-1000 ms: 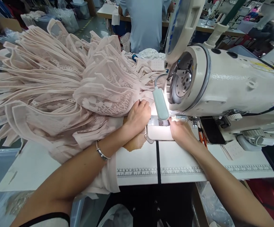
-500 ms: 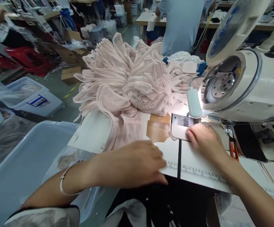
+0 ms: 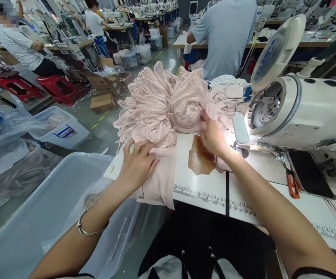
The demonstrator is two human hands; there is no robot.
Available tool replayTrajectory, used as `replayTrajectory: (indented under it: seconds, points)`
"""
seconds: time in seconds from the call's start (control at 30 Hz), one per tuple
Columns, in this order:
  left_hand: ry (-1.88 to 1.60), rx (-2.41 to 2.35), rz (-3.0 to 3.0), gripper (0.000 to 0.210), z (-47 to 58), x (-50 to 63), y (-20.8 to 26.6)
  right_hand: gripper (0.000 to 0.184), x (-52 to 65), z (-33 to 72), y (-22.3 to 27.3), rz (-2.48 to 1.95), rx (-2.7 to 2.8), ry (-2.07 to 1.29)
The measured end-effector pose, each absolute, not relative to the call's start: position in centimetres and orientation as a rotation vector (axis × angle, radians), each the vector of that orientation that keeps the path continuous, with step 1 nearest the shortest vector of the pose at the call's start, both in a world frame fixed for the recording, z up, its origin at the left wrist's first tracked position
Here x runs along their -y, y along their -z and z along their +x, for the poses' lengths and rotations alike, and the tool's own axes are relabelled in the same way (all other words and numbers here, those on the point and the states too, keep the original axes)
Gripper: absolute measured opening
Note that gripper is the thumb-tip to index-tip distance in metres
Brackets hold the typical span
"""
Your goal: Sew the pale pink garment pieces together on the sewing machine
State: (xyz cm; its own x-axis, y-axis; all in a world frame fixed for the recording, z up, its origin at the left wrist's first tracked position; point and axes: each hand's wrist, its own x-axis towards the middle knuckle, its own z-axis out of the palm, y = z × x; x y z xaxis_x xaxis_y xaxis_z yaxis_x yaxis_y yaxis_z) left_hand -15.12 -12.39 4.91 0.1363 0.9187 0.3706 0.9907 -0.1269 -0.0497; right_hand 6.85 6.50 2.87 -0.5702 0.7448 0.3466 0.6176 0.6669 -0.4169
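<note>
A large bundle of pale pink lace bras [image 3: 147, 102] is heaped on the white sewing table, its folded layers fanned out. My left hand [image 3: 137, 162] lies on the near left of the bundle, fingers spread over the pink fabric [image 3: 160, 180] that hangs at the table's front edge. My right hand [image 3: 213, 135] has its fingers closed on the edge of a pink lace bra [image 3: 187, 115] at the bundle's right side; the fabric there is blurred. Just below that hand, a brown tape patch [image 3: 201, 159] sticks to the tabletop.
To the right stands a sewing machine [image 3: 316, 108] with a lit lamp and magnifier. Orange-handled snips [image 3: 292, 186] lie beside its base. A clear plastic bin [image 3: 69, 166] sits at lower left. Co-workers sit farther back, one in a blue shirt [image 3: 228, 38].
My right hand has left the machine's needle area for the bra bundle. My left hand has moved left onto the pink fabric. The view has tilted up.
</note>
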Motion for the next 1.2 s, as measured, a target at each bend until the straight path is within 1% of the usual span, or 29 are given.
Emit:
replayTrajectory:
  seconds: [0.07,0.13,0.2,0.23,0.3,0.33,0.37,0.43,0.5,0.57,0.63,0.67,0.73,0.8,0.93,1.0,1.03,1.13,1.2]
  points:
    - [0.432,1.828,-2.162,0.025,-15.7,12.6,-4.5,0.073,-8.3,7.4,-2.8,-1.096,2.391,-0.336]
    - [0.549,1.797,-2.131,0.023,-16.0,12.7,-4.0,0.071,-8.6,7.8,-2.6,-1.075,2.454,-0.301]
    - [0.766,1.818,-1.909,0.011,-15.9,12.6,-3.3,0.068,-7.8,7.9,-2.4,-1.047,2.498,-0.227]
    - [0.908,1.845,-1.744,0.010,-15.8,12.6,-2.9,0.065,-7.1,8.0,-2.4,-1.041,2.499,-0.189]
    - [1.190,1.945,-1.478,0.035,-15.6,12.3,-2.2,0.058,-5.5,8.0,-2.4,-1.050,2.459,-0.144]
    - [1.300,2.031,-1.434,0.044,-15.3,12.1,-2.0,0.052,-4.6,8.0,-2.5,-1.060,2.424,-0.153]
    - [1.371,2.148,-1.464,0.049,-14.8,11.9,-1.8,0.045,-3.6,8.0,-2.7,-1.070,2.390,-0.198]
    - [1.344,2.418,-1.709,0.048,-13.1,11.4,-1.6,0.033,-1.8,8.0,-3.2,-1.066,2.341,-0.416]
    - [1.091,2.565,-2.132,0.044,-10.3,10.8,-1.6,0.034,-0.3,8.1,-3.8,-1.006,2.288,-0.721]
    - [0.863,2.470,-2.484,0.046,-6.9,10.2,-1.8,0.038,0.5,8.3,-4.3,-0.939,2.229,-0.896]
    - [0.668,2.304,-2.773,0.041,-3.7,9.6,-2.1,0.038,0.3,8.9,-4.4,-0.997,2.194,-0.912]
    - [0.609,2.249,-2.877,0.035,-2.5,9.3,-2.3,0.034,-0.2,9.4,-4.2,-1.084,2.183,-0.896]
    - [0.687,1.995,-3.097,0.033,-1.3,8.7,-2.6,0.025,-1.8,10.4,-3.6,-1.340,2.134,-0.872]
    - [0.902,1.754,-3.041,0.032,-1.7,8.1,-3.0,0.025,-3.5,11.2,-2.7,-1.536,2.004,-0.863]
    - [1.260,1.694,-2.318,0.020,-5.4,6.8,-3.4,0.028,-4.6,11.2,-2.1,-1.651,1.868,-0.785]
    - [1.281,1.591,-2.191,0.018,-6.9,6.5,-3.4,0.027,-3.7,11.0,-2.5,-1.616,1.951,-0.753]
    - [1.231,1.513,-2.219,0.018,-7.4,6.5,-3.4,0.026,-3.0,11.2,-2.9,-1.584,2.037,-0.766]
    - [1.100,1.347,-2.299,0.017,-7.6,7.2,-3.3,0.020,-0.6,13.2,-4.3,-1.469,2.406,-0.954]
    - [1.111,1.301,-2.300,0.017,-7.2,7.6,-3.3,0.015,0.8,15.7,-5.4,-1.374,2.546,-1.075]
